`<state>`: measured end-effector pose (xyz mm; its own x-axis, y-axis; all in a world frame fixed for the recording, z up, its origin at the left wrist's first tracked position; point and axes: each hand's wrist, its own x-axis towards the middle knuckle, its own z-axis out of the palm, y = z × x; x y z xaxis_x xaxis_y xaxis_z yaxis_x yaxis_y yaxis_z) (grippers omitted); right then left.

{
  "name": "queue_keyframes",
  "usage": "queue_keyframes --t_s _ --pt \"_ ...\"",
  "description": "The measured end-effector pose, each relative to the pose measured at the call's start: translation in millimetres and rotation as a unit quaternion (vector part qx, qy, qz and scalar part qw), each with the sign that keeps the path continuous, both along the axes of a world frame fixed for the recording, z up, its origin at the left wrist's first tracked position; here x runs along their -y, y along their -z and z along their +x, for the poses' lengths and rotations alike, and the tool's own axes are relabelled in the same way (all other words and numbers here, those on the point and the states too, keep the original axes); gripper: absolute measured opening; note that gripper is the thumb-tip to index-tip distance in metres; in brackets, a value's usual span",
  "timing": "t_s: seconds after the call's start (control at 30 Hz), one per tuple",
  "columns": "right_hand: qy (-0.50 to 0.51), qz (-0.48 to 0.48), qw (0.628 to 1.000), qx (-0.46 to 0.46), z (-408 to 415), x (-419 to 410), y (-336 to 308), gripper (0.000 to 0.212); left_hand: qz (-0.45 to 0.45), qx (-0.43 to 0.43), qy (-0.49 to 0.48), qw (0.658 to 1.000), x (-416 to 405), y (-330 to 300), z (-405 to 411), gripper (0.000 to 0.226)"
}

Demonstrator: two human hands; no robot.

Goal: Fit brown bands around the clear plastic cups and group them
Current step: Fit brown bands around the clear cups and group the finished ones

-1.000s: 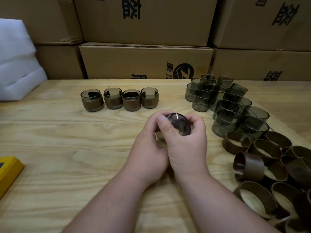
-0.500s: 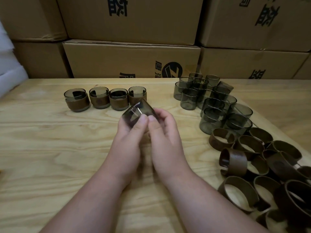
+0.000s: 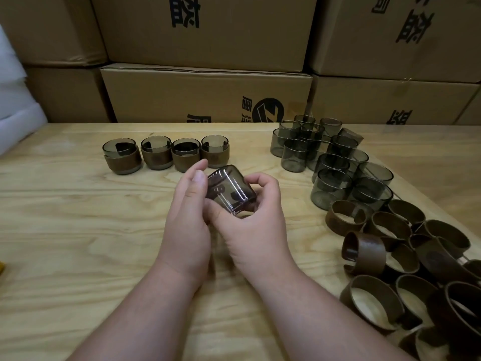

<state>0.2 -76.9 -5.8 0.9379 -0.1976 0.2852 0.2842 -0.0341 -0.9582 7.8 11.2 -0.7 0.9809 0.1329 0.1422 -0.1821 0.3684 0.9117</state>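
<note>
I read this as a packing or storeroom bench; printed cartons (image 3: 208,29) stand stacked along the back of a bare plywood table (image 3: 65,230); white foam (image 3: 15,100) sits at the left; loose cups (image 3: 330,162) and bands (image 3: 390,251) lie in batches, four banded cups (image 3: 166,155) lined up.

boxes: cardboard boxes (image 3: 208,97) showing black printed characters, cropped, none fully legible | logo: round black emblem (image 3: 269,113) showing on the middle lower box | other text: none showing
</note>
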Motion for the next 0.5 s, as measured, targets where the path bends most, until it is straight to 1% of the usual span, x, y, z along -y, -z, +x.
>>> queue_keyframes --t_s 0.13,0.23,0.37,0.5 --pt "0.004 -0.034 0.999 0.001 0.8 -1.9 3.0 0.070 -0.027 -0.012 -0.008 1.000 -2.2 -1.9 0.1 0.041" --pt "0.008 -0.029 1.000 0.002 1.1 -2.3 3.1 0.072 -0.013 -0.020 -0.022 0.999 -2.6 -3.6 0.9 0.028" --pt "0.021 -0.038 0.999 -0.008 0.0 -1.7 1.6 0.069 0.000 -0.029 -0.032 0.999 -2.1 -5.3 0.4 0.030" --pt "0.036 -0.061 0.997 -0.012 -0.8 -1.3 2.2 0.070 0.001 -0.038 -0.034 0.999 -0.9 -9.0 -1.6 0.026"
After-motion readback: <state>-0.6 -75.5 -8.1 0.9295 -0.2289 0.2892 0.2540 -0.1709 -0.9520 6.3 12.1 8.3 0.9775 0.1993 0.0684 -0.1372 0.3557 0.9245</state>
